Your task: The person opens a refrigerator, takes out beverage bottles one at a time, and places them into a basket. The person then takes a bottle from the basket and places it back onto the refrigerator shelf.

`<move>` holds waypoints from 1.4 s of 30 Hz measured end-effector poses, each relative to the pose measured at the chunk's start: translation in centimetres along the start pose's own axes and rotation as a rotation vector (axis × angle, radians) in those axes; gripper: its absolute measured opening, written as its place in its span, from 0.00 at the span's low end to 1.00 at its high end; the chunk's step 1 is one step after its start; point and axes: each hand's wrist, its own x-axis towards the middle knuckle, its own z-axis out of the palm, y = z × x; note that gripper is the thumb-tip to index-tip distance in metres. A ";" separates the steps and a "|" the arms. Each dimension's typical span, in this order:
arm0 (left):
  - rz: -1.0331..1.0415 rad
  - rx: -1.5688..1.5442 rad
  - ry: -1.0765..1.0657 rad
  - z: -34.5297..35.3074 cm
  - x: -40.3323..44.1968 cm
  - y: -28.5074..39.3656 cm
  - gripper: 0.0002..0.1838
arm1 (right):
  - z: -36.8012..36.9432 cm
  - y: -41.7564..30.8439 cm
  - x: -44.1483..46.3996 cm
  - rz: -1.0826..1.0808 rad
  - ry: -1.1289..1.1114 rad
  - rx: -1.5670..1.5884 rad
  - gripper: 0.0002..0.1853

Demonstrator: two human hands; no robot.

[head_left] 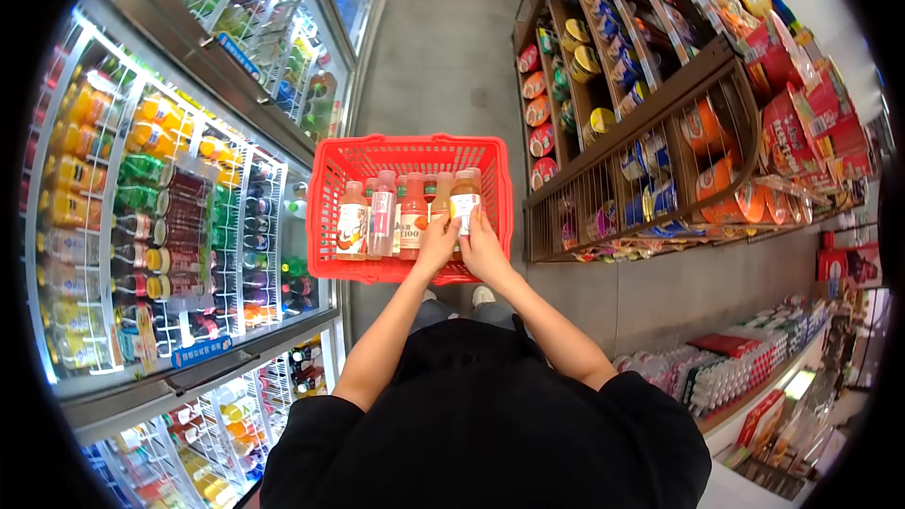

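A red plastic basket (502,217) is in front of me, with several drink bottles standing in it. Both hands are at its right part, around a juice bottle (465,198) with a white label. My left hand (437,243) closes on the bottle's lower left side, and my right hand (483,245) grips its right side. Left of them stand a pinkish bottle (412,217) with a cream label, a clear bottle (382,215) with a pink label and an orange-brown bottle (351,221). My fingers partly hide the label and the bottle's base.
Glass-doored drink coolers (170,226) line the left side, filled with bottles. On the right stands a brown shelf rack (641,170) with cup noodles and packets. Packed drink bottles (735,358) sit at lower right. A grey floor aisle (443,47) runs ahead.
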 end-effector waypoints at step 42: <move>0.031 -0.381 1.294 -14.4 -25.7 5.1 0.16 | 2.1 -18.0 -0.8 -0.232 -0.766 1.082 0.18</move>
